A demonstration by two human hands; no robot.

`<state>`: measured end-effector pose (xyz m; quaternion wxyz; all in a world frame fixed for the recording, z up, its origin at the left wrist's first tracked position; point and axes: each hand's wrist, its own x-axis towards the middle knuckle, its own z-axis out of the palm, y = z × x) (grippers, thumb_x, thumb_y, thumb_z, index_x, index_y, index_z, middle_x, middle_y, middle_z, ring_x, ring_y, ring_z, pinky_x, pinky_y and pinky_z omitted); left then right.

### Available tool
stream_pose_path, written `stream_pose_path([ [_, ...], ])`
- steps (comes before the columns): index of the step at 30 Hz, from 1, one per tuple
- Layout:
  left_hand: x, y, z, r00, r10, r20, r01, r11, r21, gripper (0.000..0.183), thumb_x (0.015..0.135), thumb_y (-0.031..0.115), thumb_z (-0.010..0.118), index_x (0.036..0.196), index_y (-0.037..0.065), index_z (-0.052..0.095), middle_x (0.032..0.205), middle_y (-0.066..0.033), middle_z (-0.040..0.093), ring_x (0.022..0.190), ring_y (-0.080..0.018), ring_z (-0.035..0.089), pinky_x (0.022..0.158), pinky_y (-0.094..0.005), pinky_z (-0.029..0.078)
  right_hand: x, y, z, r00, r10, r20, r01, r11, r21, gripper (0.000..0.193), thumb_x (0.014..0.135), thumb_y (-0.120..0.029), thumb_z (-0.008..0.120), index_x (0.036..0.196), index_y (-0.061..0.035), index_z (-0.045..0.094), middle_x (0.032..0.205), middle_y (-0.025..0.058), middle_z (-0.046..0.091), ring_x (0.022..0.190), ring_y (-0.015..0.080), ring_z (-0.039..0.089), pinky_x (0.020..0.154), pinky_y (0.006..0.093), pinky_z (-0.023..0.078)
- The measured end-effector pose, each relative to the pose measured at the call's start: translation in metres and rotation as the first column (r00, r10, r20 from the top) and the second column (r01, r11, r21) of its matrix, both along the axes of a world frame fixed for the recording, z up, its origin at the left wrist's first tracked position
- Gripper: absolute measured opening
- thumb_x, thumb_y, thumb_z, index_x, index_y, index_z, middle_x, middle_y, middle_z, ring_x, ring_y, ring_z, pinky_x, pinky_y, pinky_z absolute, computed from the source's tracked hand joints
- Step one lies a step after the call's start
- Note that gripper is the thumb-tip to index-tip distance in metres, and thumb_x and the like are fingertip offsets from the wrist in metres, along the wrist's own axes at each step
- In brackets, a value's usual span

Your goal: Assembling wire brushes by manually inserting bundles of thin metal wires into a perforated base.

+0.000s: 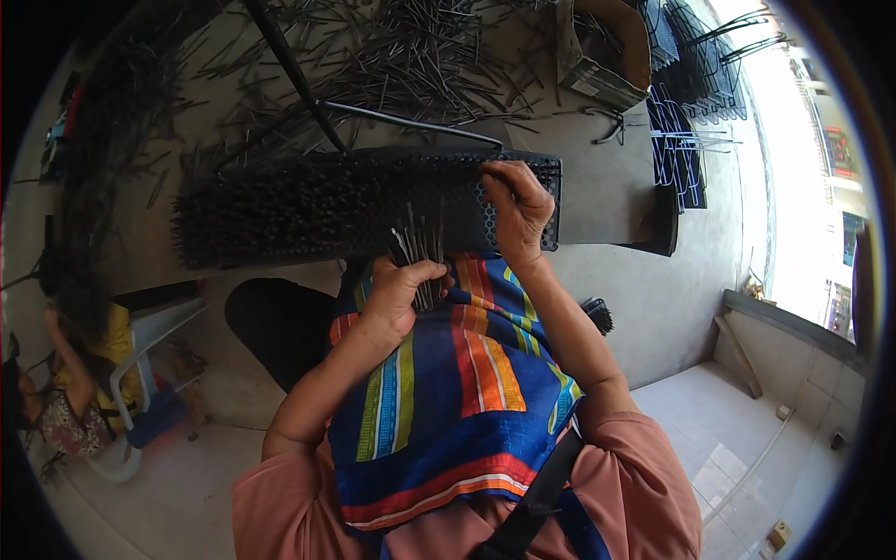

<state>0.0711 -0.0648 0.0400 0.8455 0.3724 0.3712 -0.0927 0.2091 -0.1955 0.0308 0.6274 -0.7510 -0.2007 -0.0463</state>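
Observation:
My left hand (397, 289) is closed around a bundle of thin dark sticks (418, 245), whose tips fan upward in front of a long black rack (488, 224). Round holes pattern the rack's surface toward its right end, while short dark pieces stand densely packed across its left part. Over the right end is my right hand (521, 210), fingers pinched together close to the holes. Whatever those fingertips hold is hidden or too small to make out. A striped blue cloth (439, 373) covers my lap just below the rack.
Loose dark sticks (420, 75) lie scattered on the table beyond the rack. A cardboard box (605, 56) stands at the far right beside wire racks (681, 149). Metal bars (411, 121) cross behind the rack. Another person (75, 401) sits at the left.

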Motion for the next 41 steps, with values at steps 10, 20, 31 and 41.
stream_pose_path([
  [10,0.007,-0.002,-0.003,0.999,-0.02,-0.041,0.02,1.0,-0.002,0.019,0.073,-0.004,0.06,0.092,-0.003,0.063,0.077,-0.0131,0.066,0.064,-0.0223,0.066,0.054,-0.0345,0.057,0.003,0.001,0.001,0.995,0.069,0.078,-0.061,0.993,-0.103,0.018,0.077,0.008,0.068,0.095,0.0025,0.068,0.087,0.0067,0.065,0.075,0.0118,0.062,0.066,0.0223,0.049],
  [20,0.009,-0.004,0.004,0.998,0.044,-0.047,-0.046,0.998,-0.033,0.02,0.069,-0.008,0.061,0.088,-0.003,0.064,0.076,-0.0109,0.066,0.06,-0.0224,0.066,0.055,-0.0318,0.055,0.009,0.014,0.019,0.968,0.116,0.223,-0.034,0.939,-0.341,0.014,0.075,0.001,0.072,0.089,-0.0015,0.071,0.075,0.0092,0.063,0.063,0.0204,0.063,0.057,0.0278,0.048],
  [31,0.005,-0.003,0.0,1.0,0.003,0.007,-0.002,0.997,-0.083,0.022,0.071,-0.004,0.059,0.093,-0.002,0.063,0.08,-0.0123,0.066,0.065,-0.0228,0.066,0.058,-0.0328,0.056,0.007,0.008,0.027,0.839,0.4,0.368,-0.049,0.73,-0.681,0.015,0.081,-0.012,0.07,0.092,-0.0028,0.07,0.073,0.0085,0.062,0.056,0.0227,0.06,0.054,0.0314,0.047],
  [41,0.008,-0.004,0.003,0.991,-0.076,0.112,0.088,0.99,-0.107,0.03,0.072,-0.002,0.058,0.101,-0.001,0.062,0.08,-0.0125,0.066,0.066,-0.0232,0.066,0.063,-0.0332,0.056,-0.006,-0.021,0.003,0.42,0.41,-0.81,-0.391,0.887,0.246,0.009,0.082,-0.01,0.072,0.086,-0.0031,0.067,0.067,-0.0005,0.061,0.054,0.0085,0.056,0.05,0.0189,0.042],
])
